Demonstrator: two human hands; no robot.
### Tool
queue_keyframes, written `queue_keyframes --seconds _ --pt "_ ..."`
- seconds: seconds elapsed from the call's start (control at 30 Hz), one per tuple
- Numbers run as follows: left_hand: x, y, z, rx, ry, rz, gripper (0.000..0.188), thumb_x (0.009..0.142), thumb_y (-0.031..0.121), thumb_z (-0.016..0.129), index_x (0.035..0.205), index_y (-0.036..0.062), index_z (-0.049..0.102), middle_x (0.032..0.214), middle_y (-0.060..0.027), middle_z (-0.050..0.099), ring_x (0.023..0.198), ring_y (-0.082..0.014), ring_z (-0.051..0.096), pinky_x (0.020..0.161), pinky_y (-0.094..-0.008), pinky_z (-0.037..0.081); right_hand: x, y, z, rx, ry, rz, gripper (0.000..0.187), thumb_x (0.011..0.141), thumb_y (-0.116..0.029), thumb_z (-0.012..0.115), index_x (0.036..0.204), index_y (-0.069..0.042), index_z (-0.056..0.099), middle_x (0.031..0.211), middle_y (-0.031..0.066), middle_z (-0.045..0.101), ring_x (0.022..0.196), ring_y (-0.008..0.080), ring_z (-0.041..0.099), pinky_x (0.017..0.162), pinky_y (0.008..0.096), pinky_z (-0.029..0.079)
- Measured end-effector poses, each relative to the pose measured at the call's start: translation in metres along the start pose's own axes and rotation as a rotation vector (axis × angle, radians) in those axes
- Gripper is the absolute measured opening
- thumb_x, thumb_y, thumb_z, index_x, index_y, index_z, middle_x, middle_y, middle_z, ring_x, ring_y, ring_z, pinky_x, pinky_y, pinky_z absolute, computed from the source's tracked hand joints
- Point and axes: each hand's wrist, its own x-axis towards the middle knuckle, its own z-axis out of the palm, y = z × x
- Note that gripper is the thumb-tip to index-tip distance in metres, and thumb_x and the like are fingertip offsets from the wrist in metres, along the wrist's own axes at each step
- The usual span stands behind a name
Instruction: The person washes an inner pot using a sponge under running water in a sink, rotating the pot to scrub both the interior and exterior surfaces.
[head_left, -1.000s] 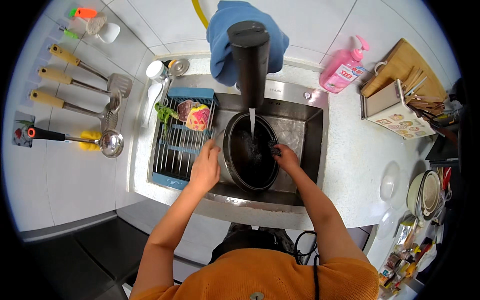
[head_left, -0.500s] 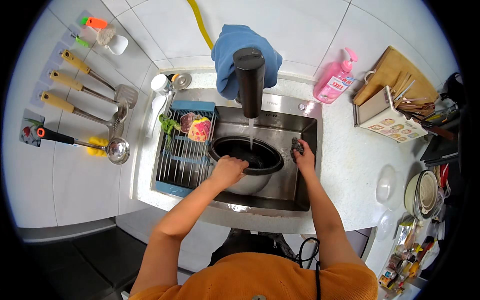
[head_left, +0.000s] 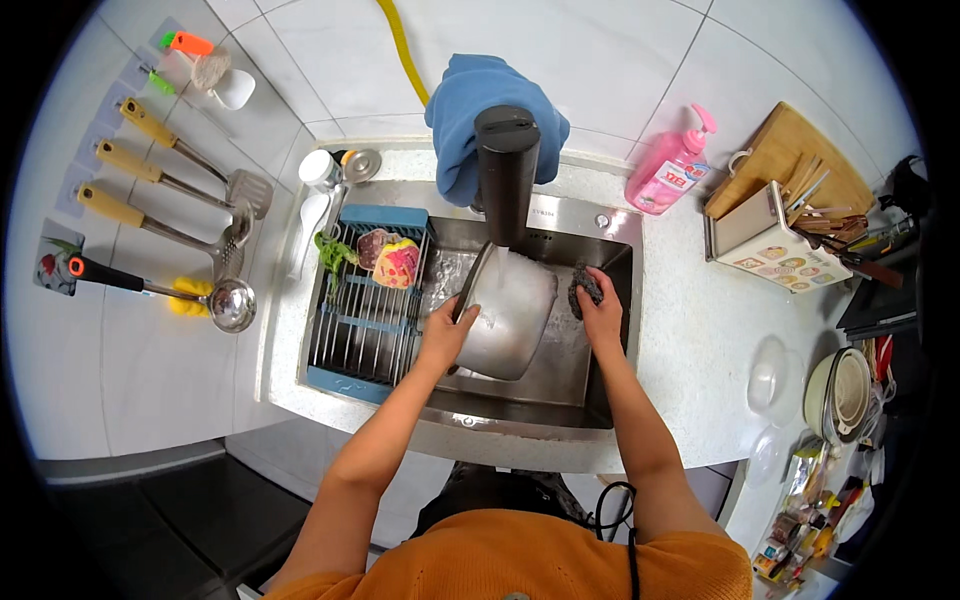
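Note:
A metal pot (head_left: 508,325) lies tipped on its side in the sink (head_left: 570,362), its dark rim facing left and its silvery outside facing up and right. My left hand (head_left: 446,333) grips that rim, thumb on the outer wall. Water falls from the black faucet (head_left: 507,180) onto the pot's side. In my right hand (head_left: 601,312), held at the sink's right side apart from the pot, is a dark scouring pad (head_left: 586,289), with the fingers closed round it. The pot's inside is mostly hidden.
A blue-ended drying rack (head_left: 362,330) spans the sink's left part, with sponges (head_left: 396,263) and green leaves on it. A blue cloth (head_left: 462,110) drapes behind the faucet. Right of it stand a pink pump bottle (head_left: 668,172) and a chopstick holder (head_left: 765,245). Ladles and spatulas hang left.
The pot has turned from upright, mouth up, onto its side with its mouth to the left. My left hand still holds the rim. My right hand with the scouring pad has shifted slightly left.

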Motion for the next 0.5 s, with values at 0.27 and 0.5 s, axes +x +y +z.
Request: queue_keyframes --seconds 0.27,0.5 --pt "-0.009 0.0 0.004 0.105 0.02 -0.048 0.027 0.078 0.025 0.061 0.084 -0.0012 0.059 0.066 -0.007 0.059 0.061 -0.0091 0.049 0.055 -0.028 0.041 0.015 -0.06 0.041 -0.231 -0.335 -0.609 0.026 0.066 -0.02 0.065 0.089 -0.008 0.058 0.086 0.01 0.059 0.078 0.028 0.054 0.07 0.0359 0.042" --pt "-0.041 -0.008 -0.002 0.285 0.122 0.007 0.028 0.078 0.028 0.058 0.077 0.0002 0.055 0.06 -0.0203 0.053 0.057 -0.0347 0.054 0.049 -0.0364 0.04 -0.01 -0.062 0.065 -0.276 -0.498 -0.768 0.026 0.064 -0.022 0.066 0.084 -0.009 0.058 0.093 0.0114 0.054 0.084 0.0275 0.049 0.07 0.0369 0.04"
